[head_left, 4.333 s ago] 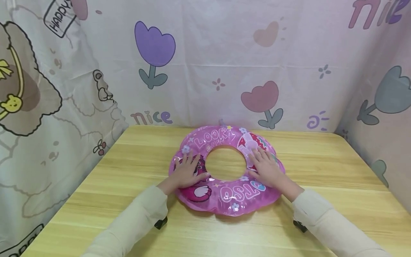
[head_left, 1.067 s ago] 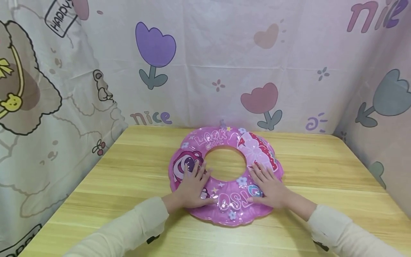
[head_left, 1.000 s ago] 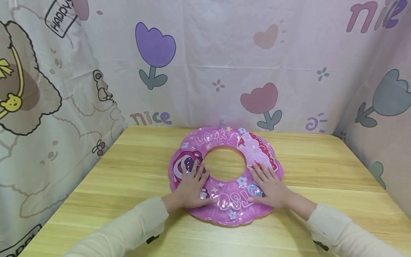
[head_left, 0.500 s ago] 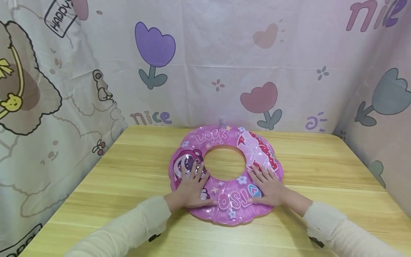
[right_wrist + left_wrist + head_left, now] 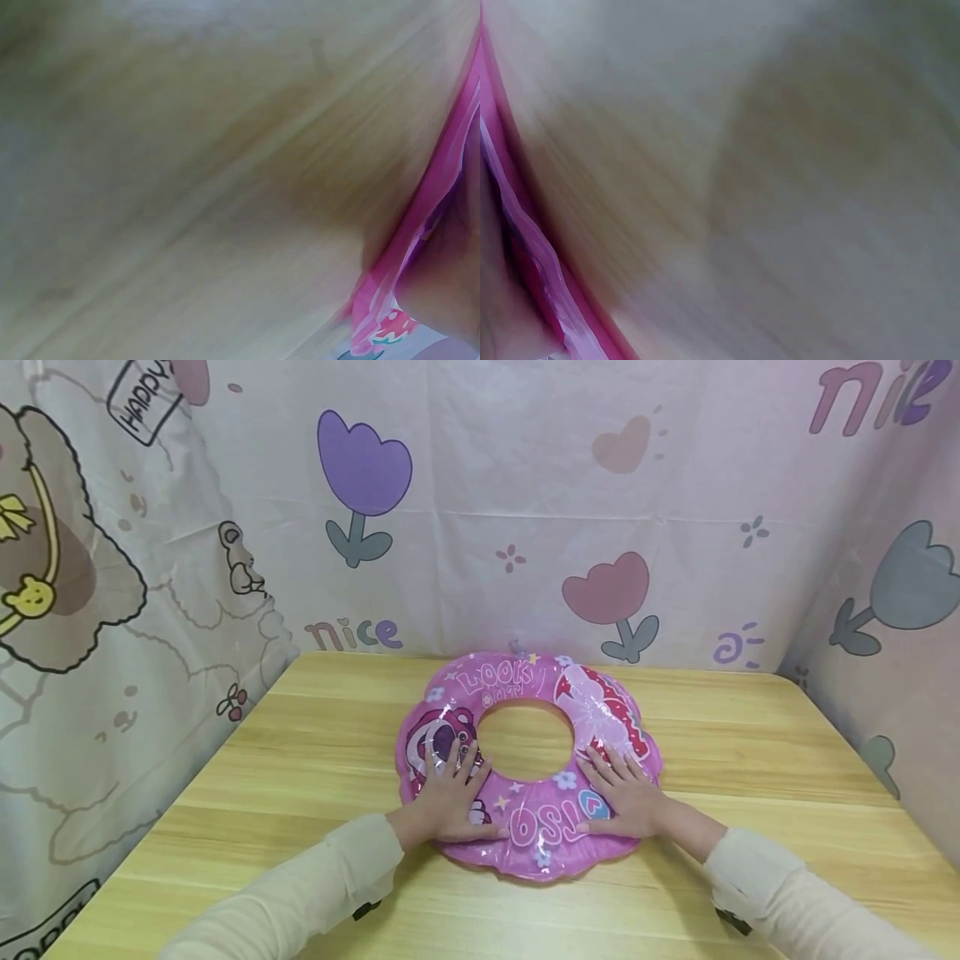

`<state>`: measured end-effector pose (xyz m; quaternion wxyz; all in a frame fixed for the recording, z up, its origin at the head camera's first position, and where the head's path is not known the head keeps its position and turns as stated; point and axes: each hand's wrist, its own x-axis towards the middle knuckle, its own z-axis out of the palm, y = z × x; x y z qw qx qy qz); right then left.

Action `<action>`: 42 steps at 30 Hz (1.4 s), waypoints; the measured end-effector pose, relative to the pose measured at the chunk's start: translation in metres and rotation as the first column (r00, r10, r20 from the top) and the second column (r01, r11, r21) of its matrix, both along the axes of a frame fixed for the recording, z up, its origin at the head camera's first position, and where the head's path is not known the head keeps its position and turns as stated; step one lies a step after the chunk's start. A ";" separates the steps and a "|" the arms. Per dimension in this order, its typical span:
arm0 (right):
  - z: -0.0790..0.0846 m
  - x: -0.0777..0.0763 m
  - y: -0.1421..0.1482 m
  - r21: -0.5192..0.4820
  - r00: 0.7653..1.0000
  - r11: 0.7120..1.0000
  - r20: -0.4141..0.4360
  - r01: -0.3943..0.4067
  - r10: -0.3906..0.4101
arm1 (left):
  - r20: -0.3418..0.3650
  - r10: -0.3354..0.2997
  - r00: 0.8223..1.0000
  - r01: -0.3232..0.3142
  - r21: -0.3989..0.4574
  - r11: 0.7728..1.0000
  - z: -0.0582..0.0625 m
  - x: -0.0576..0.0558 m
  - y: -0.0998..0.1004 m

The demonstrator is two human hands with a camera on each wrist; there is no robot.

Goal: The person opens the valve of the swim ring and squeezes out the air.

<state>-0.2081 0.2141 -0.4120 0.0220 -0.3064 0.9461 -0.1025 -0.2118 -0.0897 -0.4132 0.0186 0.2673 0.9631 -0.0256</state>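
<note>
A pink inflatable swim ring [image 5: 551, 856] lies on the wooden table, printed with a bear face, a strawberry bow and white outlined letters. My left hand [image 5: 452, 806] rests on its near left part, fingers spread and straight over the bear print. On the near right part my right hand [image 5: 628, 797] lies with fingers spread, its fingertips at the bow's lower edge. The wrist views catch just the seam of the swim ring [image 5: 536, 247] and a blurred edge of each hand. A clear valve [image 5: 517, 647] sticks up at the ring's far side.
The light wooden table [image 5: 285, 760] reaches back to a printed cloth backdrop [image 5: 480, 468] with tulips and hearts. Cloth also hangs at the left and right sides. A small dark device [image 5: 367, 910] shows under the left sleeve, another dark device [image 5: 732, 920] under the right.
Since the oldest frame both hands have slid toward the near side of the swim ring, uncovering the bear and bow prints. During the last second the hands have barely moved.
</note>
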 end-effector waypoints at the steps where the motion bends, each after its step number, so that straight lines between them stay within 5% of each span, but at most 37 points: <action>1: 0.000 -0.001 0.000 0.002 1.000 1.000 0.004 0.000 0.000 | 0.001 0.002 1.000 -0.002 -0.010 1.000 0.000 0.000 0.000; 14: 0.004 -0.004 -0.002 0.113 0.995 0.993 0.093 0.035 -0.046 | 0.017 0.011 1.000 -0.010 -0.046 0.999 0.004 -0.003 0.002; 31: 0.008 -0.010 0.003 -0.015 0.983 1.000 0.185 -0.009 0.012 | 0.212 0.005 0.977 -0.023 0.085 0.996 0.010 -0.012 -0.004; 36: 0.014 -0.010 0.003 -0.023 0.963 0.999 0.268 0.034 -0.026 | 0.271 0.001 0.963 -0.042 0.143 0.989 0.015 -0.015 -0.005; 42: 0.014 -0.010 0.003 -0.028 0.961 0.998 0.273 0.049 -0.040 | 0.308 -0.002 0.951 -0.066 0.209 0.976 0.018 -0.016 -0.008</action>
